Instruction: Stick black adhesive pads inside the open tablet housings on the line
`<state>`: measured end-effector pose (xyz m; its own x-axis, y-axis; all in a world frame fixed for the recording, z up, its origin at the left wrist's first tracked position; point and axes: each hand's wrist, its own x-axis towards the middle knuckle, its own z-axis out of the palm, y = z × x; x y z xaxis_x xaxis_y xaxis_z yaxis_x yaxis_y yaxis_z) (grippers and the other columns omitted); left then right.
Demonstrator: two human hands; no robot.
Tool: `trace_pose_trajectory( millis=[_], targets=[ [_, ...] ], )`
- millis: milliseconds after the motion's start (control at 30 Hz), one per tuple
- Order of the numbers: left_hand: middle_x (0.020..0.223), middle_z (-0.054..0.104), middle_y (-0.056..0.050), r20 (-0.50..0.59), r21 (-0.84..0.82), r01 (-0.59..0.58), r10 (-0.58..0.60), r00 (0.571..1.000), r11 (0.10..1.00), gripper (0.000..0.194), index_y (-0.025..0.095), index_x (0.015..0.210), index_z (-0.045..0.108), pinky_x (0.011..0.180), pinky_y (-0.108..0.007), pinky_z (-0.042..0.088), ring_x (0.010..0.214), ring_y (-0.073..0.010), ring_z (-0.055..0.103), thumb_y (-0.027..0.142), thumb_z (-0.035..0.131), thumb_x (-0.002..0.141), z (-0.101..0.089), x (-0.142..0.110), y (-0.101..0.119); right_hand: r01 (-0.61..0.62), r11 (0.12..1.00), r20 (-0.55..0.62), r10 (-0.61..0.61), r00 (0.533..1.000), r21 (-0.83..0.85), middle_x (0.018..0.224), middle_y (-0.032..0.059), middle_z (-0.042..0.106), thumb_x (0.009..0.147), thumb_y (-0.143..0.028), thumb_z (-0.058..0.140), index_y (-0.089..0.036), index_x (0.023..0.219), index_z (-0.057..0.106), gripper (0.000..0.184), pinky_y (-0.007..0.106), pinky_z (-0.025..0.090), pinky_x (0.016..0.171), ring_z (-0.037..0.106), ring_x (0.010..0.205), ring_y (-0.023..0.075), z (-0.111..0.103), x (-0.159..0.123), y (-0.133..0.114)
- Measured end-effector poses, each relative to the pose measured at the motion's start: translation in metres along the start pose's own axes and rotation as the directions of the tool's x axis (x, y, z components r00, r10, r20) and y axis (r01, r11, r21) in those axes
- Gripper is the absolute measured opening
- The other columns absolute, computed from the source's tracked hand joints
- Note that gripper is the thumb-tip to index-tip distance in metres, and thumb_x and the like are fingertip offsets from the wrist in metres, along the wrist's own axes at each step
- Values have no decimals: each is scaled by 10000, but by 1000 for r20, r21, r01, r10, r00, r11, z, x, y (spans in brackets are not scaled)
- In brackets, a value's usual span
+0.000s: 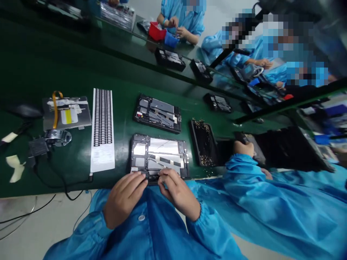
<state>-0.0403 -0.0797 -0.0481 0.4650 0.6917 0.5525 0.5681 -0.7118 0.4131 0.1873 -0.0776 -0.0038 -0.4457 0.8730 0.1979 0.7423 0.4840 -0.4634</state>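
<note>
both hands work the near edge of an opened tablet chassis (158, 153) on the green belt (40, 65). the left hand (124, 196) lies loosely curled on it; the right hand (177, 191) pinches something too small to identify. a 2nd chassis (157, 113) lies beyond, a sticker sheet (102, 130) looks mostly unused, so work seems midway.

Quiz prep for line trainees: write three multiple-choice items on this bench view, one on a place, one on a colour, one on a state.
1. Where does the white sheet of black strips lie?
A. Left of the near open tablet
B. Right of it
C. On top of it

2. What colour is the work surface?
A. Grey
B. Green
C. Red

3. What are the left hand and right hand doing?
A. Resting on the lap
B. Holding the sheet
C. Touching the tablet's near edge

Answers: 1 A, the sheet is on the tablet's left; 2 B, the surface is dark green; 3 C, fingertips meet that edge.
</note>
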Motion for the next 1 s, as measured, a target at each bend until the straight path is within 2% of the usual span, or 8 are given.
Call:
trace_pose_trajectory(
  millis=[167,433,800,900,1000],
  targets=[
    [1242,697,-84,49,41,-47,45,998,998,290,180,1178,666,1071,-394,495,1237,-227,607,104,570,915,17,1,3,9,996,-37,-13,999,-92,1032,93,632,971,-119,508,-218,983,567,116,359,590,835,646,977,214,6,0,4],
    [1167,726,-63,61,102,-102,96,993,990,238,195,1127,694,1035,-373,510,1133,-214,658,159,541,948,18,11,-1,61,980,59,-51,997,-188,1018,103,681,992,-156,497,-183,956,617,128,365,551,753,618,864,212,7,8,6],
    [1122,728,-83,28,92,-96,94,995,991,234,172,1114,701,1006,-381,493,1093,-226,655,146,553,935,23,13,0,58,965,65,-43,997,-256,1019,110,687,993,-166,506,-159,965,638,135,372,545,740,610,853,220,10,11,3],
    [1114,727,-88,33,104,-98,95,995,990,226,160,1099,704,984,-392,489,1076,-240,654,139,552,933,23,15,1,54,974,57,-42,997,-219,1029,117,685,990,-161,514,-153,982,632,119,388,564,754,628,876,229,9,8,6],
    [1128,722,-86,55,105,-90,84,995,990,229,164,1109,699,982,-397,478,1081,-244,647,141,551,935,23,15,1,-3,998,9,4,1000,-58,1100,120,664,988,-174,538,-173,1060,616,106,378,578,861,643,1016,224,6,0,11]
  ],
)
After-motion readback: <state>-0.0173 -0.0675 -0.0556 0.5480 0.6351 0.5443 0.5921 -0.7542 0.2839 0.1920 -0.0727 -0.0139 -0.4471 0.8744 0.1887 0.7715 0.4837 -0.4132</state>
